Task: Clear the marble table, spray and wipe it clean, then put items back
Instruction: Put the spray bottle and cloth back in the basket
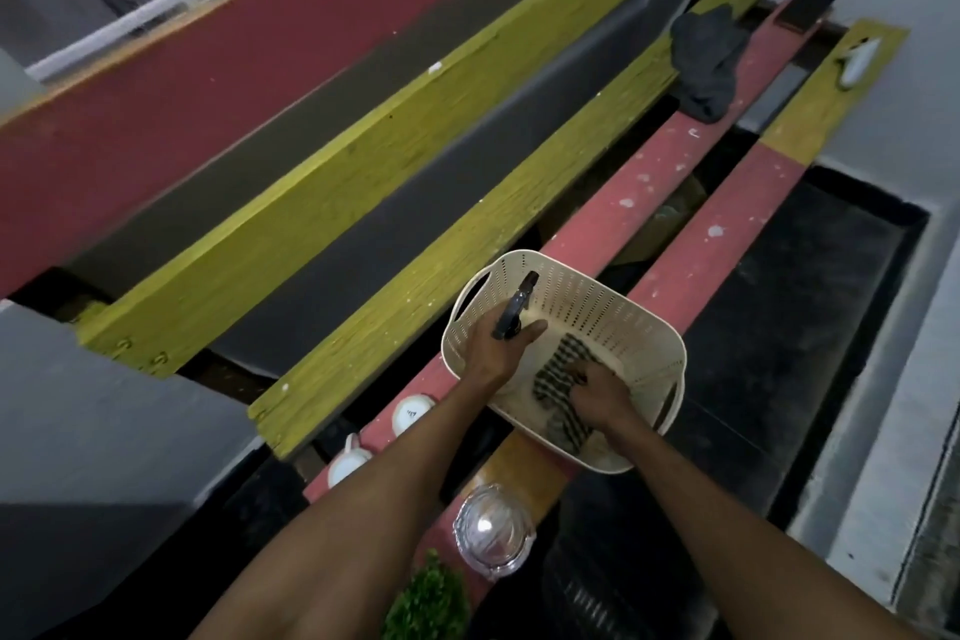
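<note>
A cream perforated plastic basket (613,312) rests on a bench of red and yellow planks. My left hand (498,348) is over the basket's left rim, closed around the neck of a dark spray bottle (517,309) whose trigger head points up and away. Inside the basket lies a checked cloth (558,369). My right hand (602,398) is down in the basket, its fingers gripping that cloth. The bottle's body is hidden behind my left hand.
Two white cups (410,413) (348,463) sit on the red plank left of my arms. A clear glass jar (493,530) and a green plant (428,603) stand near the bottom. A dark rag (706,62), a black block (805,8) and a white object (857,60) lie at the far end.
</note>
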Tool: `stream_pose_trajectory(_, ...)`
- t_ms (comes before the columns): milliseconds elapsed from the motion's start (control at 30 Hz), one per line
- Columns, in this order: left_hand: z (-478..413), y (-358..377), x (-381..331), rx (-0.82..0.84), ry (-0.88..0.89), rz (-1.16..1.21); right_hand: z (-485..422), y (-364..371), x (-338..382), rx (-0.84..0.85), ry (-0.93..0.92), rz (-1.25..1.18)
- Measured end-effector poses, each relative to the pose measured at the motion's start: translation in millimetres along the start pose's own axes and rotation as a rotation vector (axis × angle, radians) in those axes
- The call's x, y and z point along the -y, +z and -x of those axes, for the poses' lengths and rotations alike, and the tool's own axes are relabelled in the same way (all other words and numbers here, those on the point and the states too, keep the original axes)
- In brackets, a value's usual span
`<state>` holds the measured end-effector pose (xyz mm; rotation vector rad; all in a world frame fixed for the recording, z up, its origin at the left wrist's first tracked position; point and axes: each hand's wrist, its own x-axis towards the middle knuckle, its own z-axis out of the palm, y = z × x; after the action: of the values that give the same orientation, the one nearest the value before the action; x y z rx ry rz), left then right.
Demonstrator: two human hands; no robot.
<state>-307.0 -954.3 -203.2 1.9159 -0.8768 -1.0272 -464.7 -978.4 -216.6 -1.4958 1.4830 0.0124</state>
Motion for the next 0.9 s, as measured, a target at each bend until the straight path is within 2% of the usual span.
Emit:
stream_pose_trajectory(67, 0, -8, 5, 0.062, -0.024, -0.08, 6, 1, 3, -0.006, -0.003, -0.005)
stream_pose_trajectory(200, 6, -31, 5, 0.13, 0.023, -0.414, 24, -4, 13, -0.093, -0.045, -0.069)
stream_pose_trajectory(367, 46, -62, -15, 0.221, 0.088, -0.487, 59, -6, 27, -0.258, -0.13, -0.111)
stream_pose_trajectory(433, 74, -79, -24, 0.166, 0.148, -0.455, 77, 0, 32, -0.343, -0.172, -0.126)
stream_pose_trajectory(567, 137, -111, -9, -0.147, 0.191, -0.302, 132, 25, 40, -0.533, -0.379, -0.131)
stream_pose_trajectory(633, 173, -121, 13, -0.254, 0.152, -0.267, 157, 49, 33, -0.492, -0.449, -0.103)
stream_pose_trajectory(733, 221, -124, 54, -0.32, 0.052, -0.163, 179, 86, 11, -0.371, -0.512, -0.069)
stream_pose_trajectory(900, 274, -124, 121, -0.386, -0.078, -0.106, 195, 124, -37, -0.249, -0.452, 0.0)
